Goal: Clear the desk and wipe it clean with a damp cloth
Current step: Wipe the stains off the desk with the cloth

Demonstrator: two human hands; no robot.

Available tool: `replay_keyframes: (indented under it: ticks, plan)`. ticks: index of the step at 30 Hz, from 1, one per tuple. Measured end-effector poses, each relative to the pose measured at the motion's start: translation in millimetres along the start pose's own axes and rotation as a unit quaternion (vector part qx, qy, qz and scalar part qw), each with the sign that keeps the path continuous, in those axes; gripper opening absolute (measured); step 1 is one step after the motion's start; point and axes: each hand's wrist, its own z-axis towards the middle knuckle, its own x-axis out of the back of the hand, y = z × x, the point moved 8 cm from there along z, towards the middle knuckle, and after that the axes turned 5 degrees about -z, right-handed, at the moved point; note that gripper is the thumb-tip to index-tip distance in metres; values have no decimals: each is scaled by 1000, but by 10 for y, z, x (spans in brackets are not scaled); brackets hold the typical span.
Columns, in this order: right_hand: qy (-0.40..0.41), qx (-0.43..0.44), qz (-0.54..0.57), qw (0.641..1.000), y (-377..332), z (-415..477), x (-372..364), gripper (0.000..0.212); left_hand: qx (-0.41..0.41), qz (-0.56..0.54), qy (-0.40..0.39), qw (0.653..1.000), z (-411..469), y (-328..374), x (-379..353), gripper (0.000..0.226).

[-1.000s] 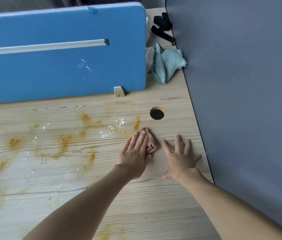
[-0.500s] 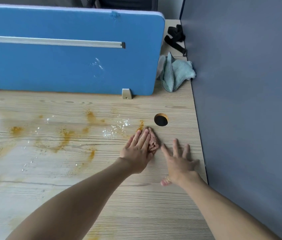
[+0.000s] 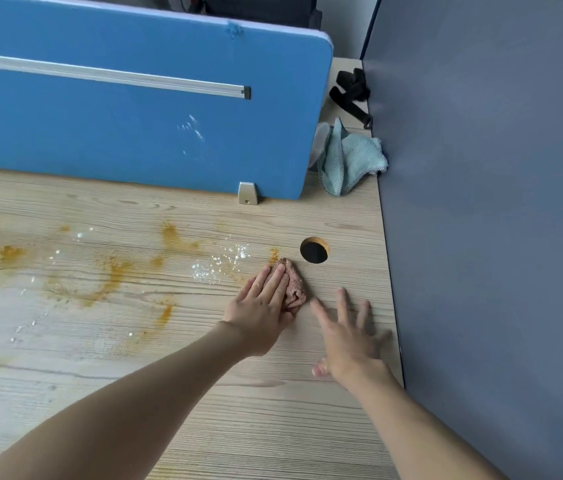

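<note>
Pinkish-brown cloth (image 3: 293,282) lies bunched on the wooden surface (image 3: 204,403), at 7 o'clock of the round cable hole (image 3: 314,250). My left hand (image 3: 259,308) presses it down with straight fingers laid flat over it, none curled round it. My right hand (image 3: 349,336) sits at 4 o'clock of the cloth, fingers spread apart and gripping nothing. It is slightly blurred, so I cannot tell whether the palm bears on the wood.

White powder (image 3: 221,265) and orange stains (image 3: 114,275) lie from 10 round to 9 o'clock of my left hand. To wipe well, I judge I should put palm weight over the cloth and drag toward 9 o'clock in overlapping strokes. Both forearms reach in from 6 o'clock.
</note>
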Motion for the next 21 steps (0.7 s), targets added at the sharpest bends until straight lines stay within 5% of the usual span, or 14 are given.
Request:
replay_keyframes:
  ticks: [21]
  plan:
    - [-16,-2,0,1000,-1,33,1,123,-32,17,12,999,468,62,199,69]
